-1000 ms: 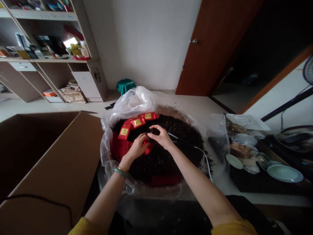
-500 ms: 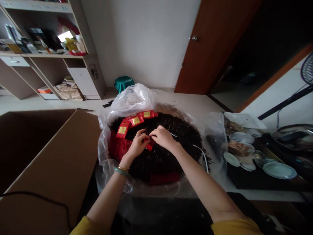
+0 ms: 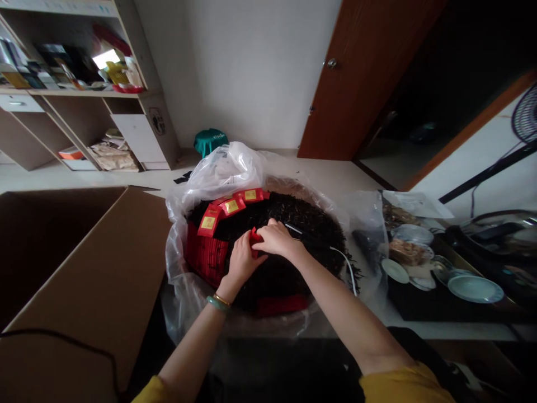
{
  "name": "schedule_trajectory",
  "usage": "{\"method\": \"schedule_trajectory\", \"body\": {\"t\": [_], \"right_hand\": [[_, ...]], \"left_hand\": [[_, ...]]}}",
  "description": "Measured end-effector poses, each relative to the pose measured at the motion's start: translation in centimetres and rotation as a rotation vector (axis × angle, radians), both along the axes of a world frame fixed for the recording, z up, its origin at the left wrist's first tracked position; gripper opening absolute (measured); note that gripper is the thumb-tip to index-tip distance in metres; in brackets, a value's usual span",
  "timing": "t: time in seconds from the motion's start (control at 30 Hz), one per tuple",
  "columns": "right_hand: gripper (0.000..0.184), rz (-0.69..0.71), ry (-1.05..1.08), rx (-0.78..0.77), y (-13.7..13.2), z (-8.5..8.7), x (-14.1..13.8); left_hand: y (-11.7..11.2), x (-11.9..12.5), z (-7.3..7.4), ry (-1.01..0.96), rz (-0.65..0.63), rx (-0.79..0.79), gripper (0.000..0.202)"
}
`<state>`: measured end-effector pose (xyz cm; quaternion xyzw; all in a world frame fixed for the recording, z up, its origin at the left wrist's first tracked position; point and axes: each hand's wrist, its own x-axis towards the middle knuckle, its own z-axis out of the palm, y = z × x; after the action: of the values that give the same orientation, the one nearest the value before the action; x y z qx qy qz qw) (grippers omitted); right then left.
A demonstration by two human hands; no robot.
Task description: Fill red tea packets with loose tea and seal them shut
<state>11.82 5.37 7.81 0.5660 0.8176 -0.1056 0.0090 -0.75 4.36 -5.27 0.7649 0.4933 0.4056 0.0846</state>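
Note:
Both my hands meet over a wide heap of dark loose tea leaves (image 3: 293, 212) in a clear plastic bag (image 3: 176, 252). A small red packet (image 3: 254, 235) is between them, mostly covered by fingers. My left hand (image 3: 242, 258) grips its lower left side, while my right hand (image 3: 274, 237) pinches its upper part. Left of my hands, a tight row of red packets (image 3: 206, 257) stands in the bag. Several red packets with yellow labels (image 3: 208, 223) lie behind that row. Near the front is another red stack (image 3: 281, 305). A slim device with a white cable (image 3: 347, 263) lies right of my right hand.
An open cardboard box (image 3: 96, 268) stands at the left. On the right, a dark tray (image 3: 423, 308) bears dishes (image 3: 476, 288) and lidded bowls. Shelves (image 3: 155, 134), a wooden door (image 3: 331, 106) and a green bag (image 3: 210, 141) are behind.
My left hand has turned, its fingers now stretched up along the red packet. The packet has been raised from a low slant to more upright between my hands. The view has shifted slightly.

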Motion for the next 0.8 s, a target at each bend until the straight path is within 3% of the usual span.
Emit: {"method": "schedule_trajectory", "body": {"t": [0.13,0.3,0.4,0.53,0.63,0.7,0.8], "right_hand": [[0.022,-0.102,0.095,0.068,0.1,-1.4,-0.6],[0.021,-0.133,0.359,-0.089,0.2,-1.8,-0.7],[0.021,-0.138,0.344,-0.135,0.0,-1.6,-0.7],[0.021,-0.133,0.256,-0.13,-0.6,-1.7,-1.3],[0.024,-0.079,0.271,-0.134,-1.1,-1.2,-1.6],[0.03,-0.058,0.35,-0.125,-1.0,-0.7,-1.1],[0.039,-0.107,0.632,-0.09,0.0,-0.7,0.8]], "left_hand": [[0.1,0.5,-0.9,-0.023,0.063,0.022,0.076],[0.1,0.2,-0.7,-0.169,0.078,0.006,0.06],[-0.1,0.0,-0.2,-0.162,0.069,-0.021,0.057],[-0.5,-0.2,0.5,-0.074,0.152,-0.033,0.055],[-0.6,-0.4,0.5,-0.146,0.157,-0.045,0.049],[-0.5,-0.6,0.4,-0.206,0.164,-0.064,0.046],[-0.4,-0.7,0.3,-0.264,0.197,-0.101,0.049]]}}
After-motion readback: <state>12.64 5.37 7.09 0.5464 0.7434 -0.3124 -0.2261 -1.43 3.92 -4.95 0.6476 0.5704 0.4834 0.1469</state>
